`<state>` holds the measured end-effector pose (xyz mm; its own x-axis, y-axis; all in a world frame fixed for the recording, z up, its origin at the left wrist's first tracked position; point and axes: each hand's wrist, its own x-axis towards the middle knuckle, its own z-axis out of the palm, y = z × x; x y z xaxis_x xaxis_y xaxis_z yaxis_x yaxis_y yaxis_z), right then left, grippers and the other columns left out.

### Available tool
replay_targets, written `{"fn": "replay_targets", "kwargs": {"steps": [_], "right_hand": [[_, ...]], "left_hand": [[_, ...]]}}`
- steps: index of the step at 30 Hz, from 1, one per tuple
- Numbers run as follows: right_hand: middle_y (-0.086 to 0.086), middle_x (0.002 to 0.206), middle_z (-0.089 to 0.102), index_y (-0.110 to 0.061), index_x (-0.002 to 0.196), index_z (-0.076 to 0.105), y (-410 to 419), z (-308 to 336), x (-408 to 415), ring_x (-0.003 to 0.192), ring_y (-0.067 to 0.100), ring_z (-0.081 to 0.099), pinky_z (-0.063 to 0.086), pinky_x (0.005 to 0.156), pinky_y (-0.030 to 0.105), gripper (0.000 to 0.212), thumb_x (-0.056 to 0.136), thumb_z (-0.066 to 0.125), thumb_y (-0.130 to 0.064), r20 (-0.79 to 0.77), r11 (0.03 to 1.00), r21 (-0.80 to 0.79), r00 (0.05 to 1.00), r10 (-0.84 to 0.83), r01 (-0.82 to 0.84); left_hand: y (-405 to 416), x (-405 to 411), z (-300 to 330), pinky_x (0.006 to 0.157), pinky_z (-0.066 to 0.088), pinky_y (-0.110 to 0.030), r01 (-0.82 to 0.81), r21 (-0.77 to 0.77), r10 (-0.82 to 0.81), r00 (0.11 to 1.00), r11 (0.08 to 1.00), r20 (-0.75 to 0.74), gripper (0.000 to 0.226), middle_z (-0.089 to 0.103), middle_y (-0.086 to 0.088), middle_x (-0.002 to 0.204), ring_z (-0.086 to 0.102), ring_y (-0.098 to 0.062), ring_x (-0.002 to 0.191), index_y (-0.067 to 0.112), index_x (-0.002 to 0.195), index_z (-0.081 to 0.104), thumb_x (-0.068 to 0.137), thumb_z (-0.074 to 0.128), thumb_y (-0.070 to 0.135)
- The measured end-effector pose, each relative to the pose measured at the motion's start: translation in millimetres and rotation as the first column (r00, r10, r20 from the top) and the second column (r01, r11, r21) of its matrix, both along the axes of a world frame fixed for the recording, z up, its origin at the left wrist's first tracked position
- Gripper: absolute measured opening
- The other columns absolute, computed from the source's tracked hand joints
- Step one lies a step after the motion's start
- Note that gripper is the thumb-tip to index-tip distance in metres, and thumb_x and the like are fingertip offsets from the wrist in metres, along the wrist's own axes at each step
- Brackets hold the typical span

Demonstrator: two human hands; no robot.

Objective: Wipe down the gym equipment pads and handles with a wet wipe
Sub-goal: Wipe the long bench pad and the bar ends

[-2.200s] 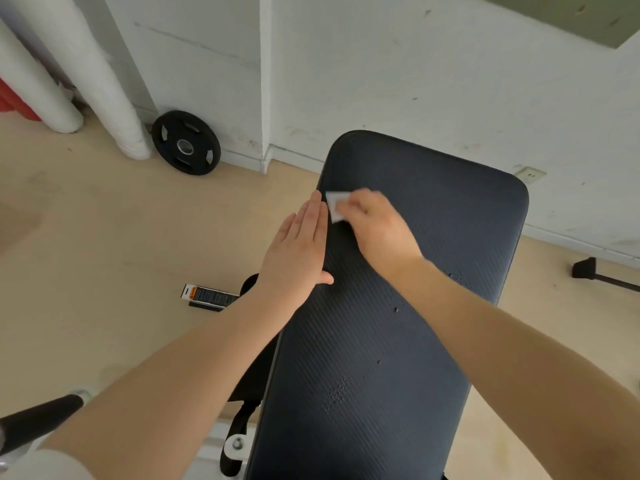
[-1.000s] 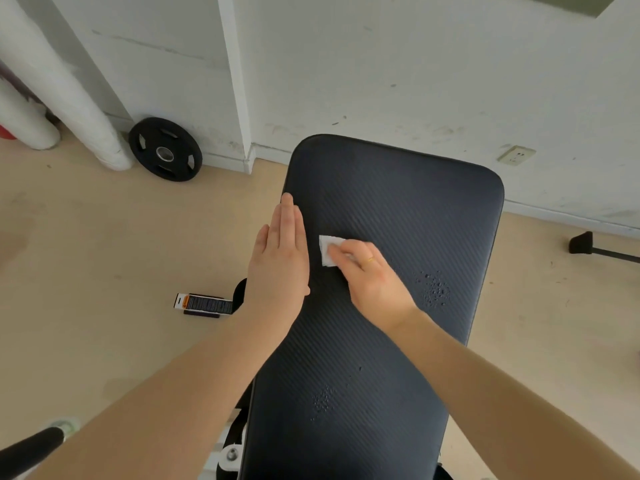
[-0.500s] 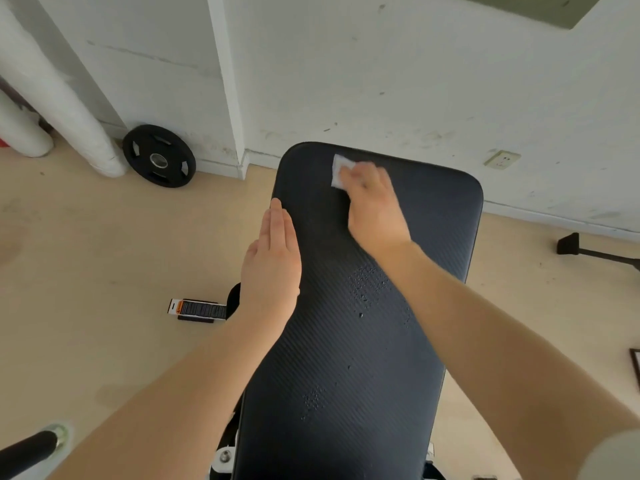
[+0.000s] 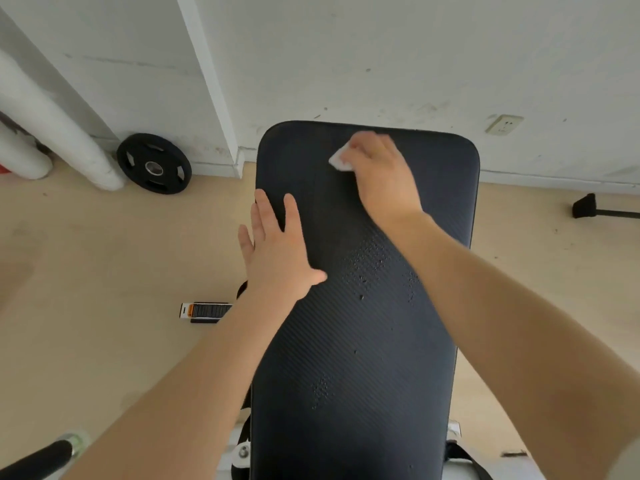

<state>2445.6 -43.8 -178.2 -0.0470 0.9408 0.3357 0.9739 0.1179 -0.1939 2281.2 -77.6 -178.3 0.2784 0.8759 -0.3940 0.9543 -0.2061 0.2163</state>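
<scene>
A long black ribbed bench pad runs away from me toward the wall, with wet droplets across its middle. My right hand is at the pad's far end, fingers curled over a small white wet wipe that it presses onto the surface. My left hand lies flat on the pad's left edge, fingers straight and spread, some hanging past the edge over the floor.
A black weight plate leans on the wall at the left beside white padded pipes. A small black and orange box lies on the beige floor. A black bar foot shows at right, a handle at lower left.
My right hand swept the wipe from the pad's left side up to its far end and now a little to the right. My left hand's fingers have spread apart.
</scene>
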Motion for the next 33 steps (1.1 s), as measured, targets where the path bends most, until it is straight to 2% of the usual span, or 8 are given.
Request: {"fn": "replay_targets", "kwargs": {"steps": [4, 9, 12, 16, 20, 23, 29, 33], "right_hand": [[0.014, 0.112, 0.057, -0.001, 0.108, 0.060, 13.1, -5.7, 6.8, 0.103, 0.027, 0.051, 0.048, 0.087, 0.037, 0.025, 0.087, 0.046, -0.006, -0.085, 0.994, 0.042, 0.992, -0.093, 0.096], [0.016, 0.102, 0.063, 0.004, 0.097, 0.064, -39.3, -27.6, -8.9, 0.098, 0.027, 0.053, 0.046, 0.087, 0.029, 0.030, 0.083, 0.055, -0.020, -0.173, 0.994, 0.092, 0.982, 0.072, -0.056], [0.012, 0.097, 0.066, 0.000, 0.097, 0.066, -74.0, -47.7, -14.2, 0.096, 0.018, 0.048, 0.054, 0.078, 0.035, 0.019, 0.079, 0.062, -0.003, -0.173, 0.992, 0.074, 0.978, 0.118, -0.106], [0.010, 0.091, 0.067, -0.003, 0.085, 0.066, -60.7, -37.8, 1.2, 0.085, 0.026, 0.060, 0.054, 0.068, 0.039, 0.024, 0.076, 0.044, 0.000, -0.072, 0.976, 0.075, 0.975, 0.212, -0.206], [0.002, 0.077, 0.067, -0.009, 0.071, 0.062, -3.6, -8.5, 29.9, 0.075, 0.025, 0.049, 0.037, 0.064, 0.029, 0.019, 0.069, 0.051, 0.005, -0.070, 0.974, 0.223, 0.997, 0.044, -0.027], [0.006, 0.079, 0.068, -0.006, 0.075, 0.066, 23.1, -2.3, 49.0, 0.074, 0.031, 0.055, 0.042, 0.065, 0.031, 0.021, 0.069, 0.054, 0.010, -0.145, 0.956, 0.288, 0.989, -0.015, 0.056], [0.005, 0.085, 0.065, -0.008, 0.082, 0.065, -51.9, -37.8, 25.5, 0.070, 0.019, 0.051, 0.040, 0.067, 0.027, 0.022, 0.072, 0.055, 0.008, -0.181, 0.970, 0.159, 0.961, 0.212, -0.184], [0.006, 0.094, 0.067, -0.005, 0.093, 0.067, -101.5, -57.0, 21.8, 0.073, 0.022, 0.061, 0.054, 0.064, 0.030, 0.026, 0.072, 0.053, 0.003, -0.128, 0.940, 0.046, 0.931, 0.342, -0.339]], "left_hand": [[-9.0, 25.8, -8.5, 0.113, -0.004, -0.046, -0.050, 0.116, 0.054, 0.998, 0.992, -0.033, 0.126, -0.016, -0.034, 0.148, -0.009, -0.045, 0.139, -0.001, 0.143, -0.015, 0.068, 0.073, 0.051], [-9.9, 37.5, -12.2, 0.115, 0.006, -0.045, -0.118, 0.149, 0.119, 0.993, 0.982, 0.002, 0.123, -0.014, -0.036, 0.147, -0.007, -0.048, 0.139, -0.004, 0.143, -0.013, 0.070, 0.076, 0.040], [-12.1, 36.6, -13.9, 0.115, 0.004, -0.043, -0.136, 0.136, 0.132, 0.990, 0.981, 0.040, 0.120, -0.018, -0.032, 0.148, -0.011, -0.045, 0.139, -0.001, 0.143, -0.016, 0.072, 0.074, 0.037], [-14.2, 37.3, -15.6, 0.114, 0.001, -0.039, -0.146, 0.132, 0.140, 0.989, 0.980, 0.048, 0.122, -0.021, -0.029, 0.148, -0.014, -0.041, 0.140, 0.000, 0.142, -0.020, 0.072, 0.074, 0.037], [-13.3, 40.5, -13.7, 0.115, 0.004, -0.038, -0.162, 0.122, 0.161, 0.987, 0.979, 0.022, 0.123, -0.019, -0.027, 0.150, -0.010, -0.040, 0.141, 0.001, 0.143, -0.017, 0.070, 0.076, 0.038], [-12.2, 44.5, -12.9, 0.115, 0.006, -0.037, -0.181, 0.127, 0.184, 0.983, 0.975, -0.008, 0.123, -0.017, -0.026, 0.151, -0.009, -0.040, 0.141, 0.001, 0.143, -0.016, 0.070, 0.075, 0.039], [-11.5, 49.3, -8.9, 0.115, 0.005, -0.038, -0.220, 0.091, 0.223, 0.975, 0.971, -0.022, 0.125, -0.023, -0.024, 0.150, -0.013, -0.038, 0.141, 0.002, 0.142, -0.020, 0.070, 0.077, 0.030], [-12.0, 51.8, -7.2, 0.115, 0.009, -0.039, -0.237, 0.092, 0.239, 0.971, 0.967, -0.010, 0.123, -0.023, -0.023, 0.150, -0.014, -0.036, 0.141, 0.002, 0.142, -0.020, 0.071, 0.077, 0.025]]}}
